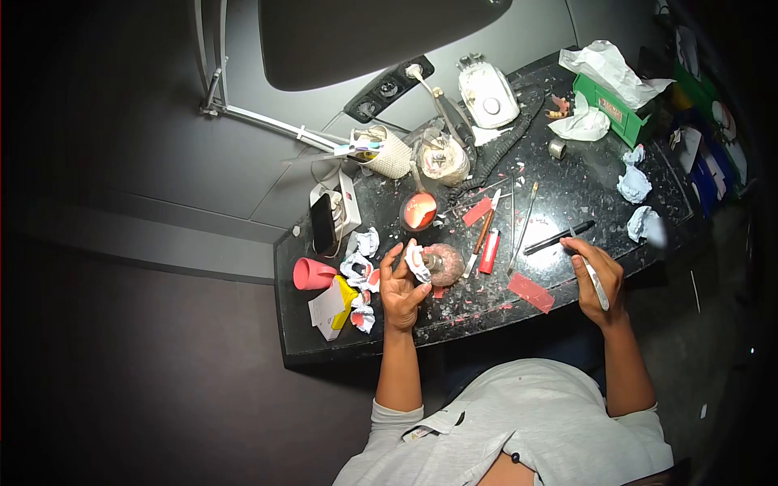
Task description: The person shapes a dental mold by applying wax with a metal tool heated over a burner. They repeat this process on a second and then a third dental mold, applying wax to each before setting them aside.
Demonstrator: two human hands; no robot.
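Observation:
My left hand [399, 296] holds a small white and pink piece [418, 262] between thumb and fingers, beside a round burner-like jar [446, 263] with a metal neck. My right hand [598, 282] is closed on a slim metal tool [598, 285], near the front right of the dark table. A black pen [559, 237] lies just left of that hand. Between the hands are a red lighter [489, 251], a knife with a brown handle [483, 235], a thin brush [525, 223] and a pink wax sheet [531, 292].
Behind stand an orange-red bowl [420, 211], a woven tool cup [391, 155] and a white device [489, 95]. On the left are a pink mug [313, 274], a phone [322, 224] and crumpled paper. A green box [612, 109] sits back right; a dark lamp [365, 40] hangs above.

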